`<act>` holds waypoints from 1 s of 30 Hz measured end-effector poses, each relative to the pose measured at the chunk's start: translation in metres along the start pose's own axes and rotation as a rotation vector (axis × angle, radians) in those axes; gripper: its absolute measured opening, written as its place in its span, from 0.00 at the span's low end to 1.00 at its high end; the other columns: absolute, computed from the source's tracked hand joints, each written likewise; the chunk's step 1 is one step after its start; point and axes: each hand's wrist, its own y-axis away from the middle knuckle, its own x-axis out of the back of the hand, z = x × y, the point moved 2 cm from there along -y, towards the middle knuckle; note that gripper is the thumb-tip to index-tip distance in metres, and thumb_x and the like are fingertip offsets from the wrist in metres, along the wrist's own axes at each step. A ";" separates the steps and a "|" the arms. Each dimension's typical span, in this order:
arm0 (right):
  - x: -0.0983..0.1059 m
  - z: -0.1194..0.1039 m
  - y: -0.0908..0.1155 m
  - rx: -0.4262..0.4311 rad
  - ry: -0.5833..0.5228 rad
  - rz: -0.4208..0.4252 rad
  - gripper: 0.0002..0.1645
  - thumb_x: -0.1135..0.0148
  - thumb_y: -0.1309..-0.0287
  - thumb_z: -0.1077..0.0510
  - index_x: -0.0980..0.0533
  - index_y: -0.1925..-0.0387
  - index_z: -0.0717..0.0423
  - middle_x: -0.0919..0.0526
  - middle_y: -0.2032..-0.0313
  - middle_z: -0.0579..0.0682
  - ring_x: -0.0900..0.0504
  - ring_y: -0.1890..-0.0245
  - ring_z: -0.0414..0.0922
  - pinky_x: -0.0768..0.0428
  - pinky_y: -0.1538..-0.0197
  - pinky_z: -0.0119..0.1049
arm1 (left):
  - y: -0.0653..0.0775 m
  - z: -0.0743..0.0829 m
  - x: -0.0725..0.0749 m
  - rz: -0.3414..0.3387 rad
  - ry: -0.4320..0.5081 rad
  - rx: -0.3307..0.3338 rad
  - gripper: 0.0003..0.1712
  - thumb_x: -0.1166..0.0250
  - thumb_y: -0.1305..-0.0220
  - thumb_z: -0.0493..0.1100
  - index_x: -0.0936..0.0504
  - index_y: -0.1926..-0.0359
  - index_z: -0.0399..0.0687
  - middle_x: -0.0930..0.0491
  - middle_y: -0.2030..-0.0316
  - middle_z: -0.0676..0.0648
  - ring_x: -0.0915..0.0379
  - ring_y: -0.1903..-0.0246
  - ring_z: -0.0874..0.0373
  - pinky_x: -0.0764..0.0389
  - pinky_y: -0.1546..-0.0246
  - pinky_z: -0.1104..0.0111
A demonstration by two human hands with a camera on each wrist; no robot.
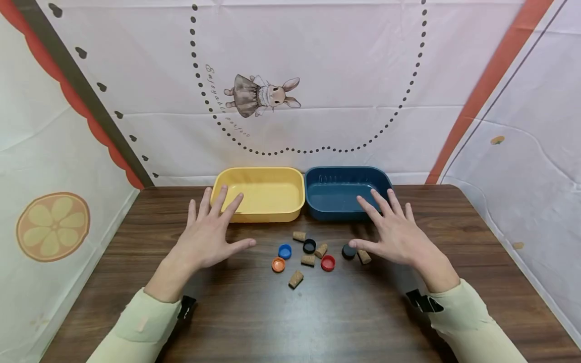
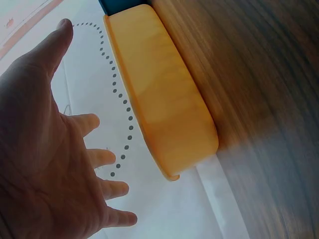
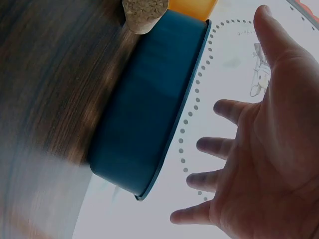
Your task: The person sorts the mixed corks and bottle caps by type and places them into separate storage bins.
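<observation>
Clearly, both hands are wide, with straight and spread fingers: the left hand (image 1: 204, 239) is before the yellow tray (image 1: 260, 218), and the right hand (image 1: 395, 229) is before the blue tray (image 1: 336, 205). In the head view the left fingers hide some of the yellow tray's left part, and the right fingers hide a part of the blue tray's right side. Both trays stand side by side at the far edge of the table (image 1: 299, 327).

Nearer to the person, between the hands, lie five corks (image 1: 307, 260) and five caps. The blue cap (image 1: 284, 251) and the orange cap (image 1: 278, 264) are just beside each other; the black cap (image 1: 309, 246) and the red cap (image 1: 328, 262) are among the corks. The right thumb covers a part of the dark cap (image 1: 348, 252), so I cannot tell if it touches it. One cork lies just beside this cap.

In the right wrist view a cork is cut off by the upper edge, and only a corner of the yellow tray shows. In the left wrist view only a small piece of the blue tray is seen. The sleeves (image 1: 145, 317) are cut off below, and the dark bands (image 1: 424, 301) at the wrists are partly hidden.
</observation>
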 end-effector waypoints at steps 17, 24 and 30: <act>0.008 -0.002 0.006 0.100 -0.016 0.066 0.62 0.39 0.39 0.18 0.40 0.17 0.48 0.33 0.28 0.62 0.35 0.29 0.63 0.31 0.32 0.69 | -0.002 -0.014 0.008 0.072 0.038 -0.017 0.63 0.47 0.36 0.85 0.52 0.13 0.57 0.60 0.16 0.38 0.63 0.19 0.31 0.53 0.27 0.28; 0.009 0.000 0.009 0.135 -0.076 0.024 0.54 0.41 0.35 0.21 0.31 0.24 0.53 0.26 0.35 0.59 0.26 0.36 0.57 0.21 0.40 0.61 | -0.007 -0.024 0.012 0.139 0.111 -0.009 0.59 0.42 0.31 0.78 0.48 0.14 0.51 0.52 0.18 0.33 0.54 0.22 0.28 0.44 0.30 0.28; 0.009 0.002 0.011 0.163 -0.148 -0.024 0.43 0.33 0.33 0.30 0.25 0.29 0.55 0.23 0.38 0.56 0.20 0.41 0.53 0.18 0.42 0.58 | -0.014 -0.035 0.017 0.152 0.220 0.039 0.57 0.42 0.29 0.76 0.48 0.14 0.48 0.50 0.19 0.31 0.51 0.24 0.25 0.41 0.32 0.28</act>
